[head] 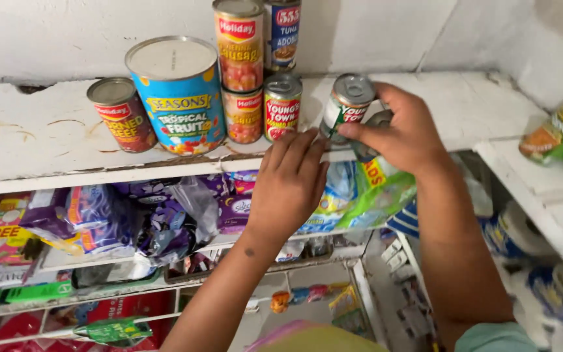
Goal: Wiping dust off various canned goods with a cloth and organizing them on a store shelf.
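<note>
My right hand [404,128] grips a small white-and-green can [347,104], tilted, at the front edge of the white top shelf [47,140]. Just left of it, my left hand [289,182] is open with fingertips resting on the shelf edge, right under a small red-and-green can [281,106]. Further left stand a small can of sausages [243,116] with a taller sausage can [238,40] stacked on it, a big blue fruit can [178,91] and a small dark red can [120,114]. A blue fish can [285,32] stands at the back.
The lower shelf holds purple, blue and green plastic packets [158,218]. Wire racks below carry green and red packets [109,329]. At the right, a side shelf [542,189] has wrapped cans [558,133], with paper rolls [522,231] underneath. A white wall rises behind.
</note>
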